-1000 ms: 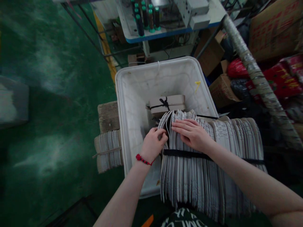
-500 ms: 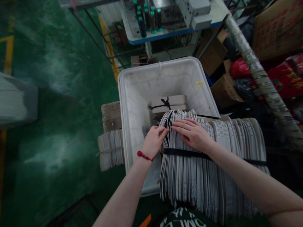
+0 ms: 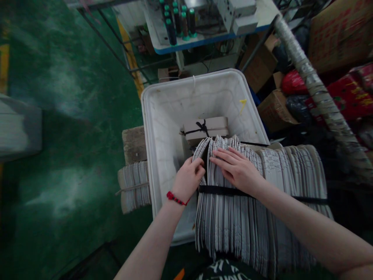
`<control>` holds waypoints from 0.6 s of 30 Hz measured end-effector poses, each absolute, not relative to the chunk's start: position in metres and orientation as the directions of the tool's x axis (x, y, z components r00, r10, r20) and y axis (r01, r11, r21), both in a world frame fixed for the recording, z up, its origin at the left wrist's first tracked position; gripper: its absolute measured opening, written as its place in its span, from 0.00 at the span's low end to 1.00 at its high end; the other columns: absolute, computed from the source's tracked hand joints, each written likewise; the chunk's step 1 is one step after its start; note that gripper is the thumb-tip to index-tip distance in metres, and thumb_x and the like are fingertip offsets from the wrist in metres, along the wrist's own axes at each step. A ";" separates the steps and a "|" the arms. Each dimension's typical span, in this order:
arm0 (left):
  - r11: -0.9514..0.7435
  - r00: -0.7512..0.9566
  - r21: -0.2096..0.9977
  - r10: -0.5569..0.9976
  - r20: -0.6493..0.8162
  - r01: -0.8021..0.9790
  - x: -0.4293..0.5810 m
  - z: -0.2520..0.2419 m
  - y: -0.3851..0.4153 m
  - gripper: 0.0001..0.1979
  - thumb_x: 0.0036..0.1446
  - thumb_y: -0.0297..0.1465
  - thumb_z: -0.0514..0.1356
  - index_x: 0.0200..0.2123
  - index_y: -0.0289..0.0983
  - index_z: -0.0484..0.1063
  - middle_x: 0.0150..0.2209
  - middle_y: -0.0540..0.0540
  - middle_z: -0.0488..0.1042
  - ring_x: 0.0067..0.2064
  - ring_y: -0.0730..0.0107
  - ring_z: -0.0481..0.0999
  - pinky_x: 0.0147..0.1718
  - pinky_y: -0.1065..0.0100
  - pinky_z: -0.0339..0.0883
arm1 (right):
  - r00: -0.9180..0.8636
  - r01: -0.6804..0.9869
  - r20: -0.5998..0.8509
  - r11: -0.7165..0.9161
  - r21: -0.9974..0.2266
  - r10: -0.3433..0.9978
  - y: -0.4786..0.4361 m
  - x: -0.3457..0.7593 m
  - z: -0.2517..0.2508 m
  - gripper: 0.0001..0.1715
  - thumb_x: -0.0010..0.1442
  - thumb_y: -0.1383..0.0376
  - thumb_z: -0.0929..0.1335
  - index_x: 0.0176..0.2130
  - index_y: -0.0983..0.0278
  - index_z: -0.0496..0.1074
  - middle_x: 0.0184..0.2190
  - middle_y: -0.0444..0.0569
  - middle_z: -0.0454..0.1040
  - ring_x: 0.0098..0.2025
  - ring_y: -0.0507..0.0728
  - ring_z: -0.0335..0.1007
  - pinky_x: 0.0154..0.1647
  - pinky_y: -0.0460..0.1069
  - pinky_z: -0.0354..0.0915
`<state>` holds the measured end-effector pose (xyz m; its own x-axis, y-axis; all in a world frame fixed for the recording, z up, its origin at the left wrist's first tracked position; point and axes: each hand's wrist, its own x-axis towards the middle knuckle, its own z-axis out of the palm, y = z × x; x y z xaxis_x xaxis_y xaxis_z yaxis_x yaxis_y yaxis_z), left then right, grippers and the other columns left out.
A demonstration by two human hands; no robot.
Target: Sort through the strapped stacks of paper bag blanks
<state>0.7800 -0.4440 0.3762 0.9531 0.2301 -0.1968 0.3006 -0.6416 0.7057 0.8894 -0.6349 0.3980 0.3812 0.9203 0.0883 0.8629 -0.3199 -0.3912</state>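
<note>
A long row of thin grey-white sheets with rounded ends stands on edge across the near right of a white plastic bin. A black strap runs around the row. My left hand, with a red and black bracelet at its wrist, is closed on several sheets at the row's left end and bends them leftward. A dark gap separates them from the others. My right hand lies with extended fingers on top of the row, just right of the gap. Inside the bin is a tied bundle with a black knot.
Left of the bin are another tied bundle and a wooden block. Beyond stands a sewing table with thread spools. A wrapped pole slants along the right, with cardboard boxes behind it.
My left hand has pulled the end sheets further left, and the gap beside them is wider. My right hand has stayed nearly in place on the row. The view has shifted slightly.
</note>
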 end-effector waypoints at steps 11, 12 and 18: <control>-0.516 0.948 0.796 0.195 -0.251 0.316 0.780 0.372 -0.434 0.12 0.62 0.43 0.57 0.38 0.42 0.72 0.39 0.50 0.70 0.42 0.68 0.71 0.44 0.67 0.67 | 0.402 0.844 0.117 -0.319 -0.431 0.908 -0.635 0.889 0.394 0.31 0.64 0.71 0.63 0.64 0.56 0.62 0.66 0.46 0.61 0.68 0.57 0.55 0.71 0.62 0.52; -0.518 0.948 0.794 0.199 -0.250 0.318 0.780 0.372 -0.435 0.11 0.63 0.42 0.57 0.39 0.42 0.72 0.40 0.50 0.71 0.42 0.68 0.71 0.45 0.67 0.67 | 0.401 0.845 0.119 -0.317 -0.430 0.908 -0.635 0.889 0.394 0.30 0.64 0.71 0.63 0.64 0.57 0.62 0.66 0.46 0.61 0.68 0.57 0.54 0.71 0.62 0.52; -0.529 0.940 0.794 0.304 -0.153 0.300 0.778 0.374 -0.449 0.15 0.62 0.29 0.55 0.52 0.42 0.63 0.49 0.47 0.70 0.51 0.66 0.72 0.54 0.63 0.65 | 0.384 0.848 0.127 -0.295 -0.440 0.914 -0.637 0.890 0.394 0.30 0.64 0.72 0.63 0.64 0.58 0.62 0.66 0.49 0.62 0.68 0.58 0.54 0.70 0.63 0.52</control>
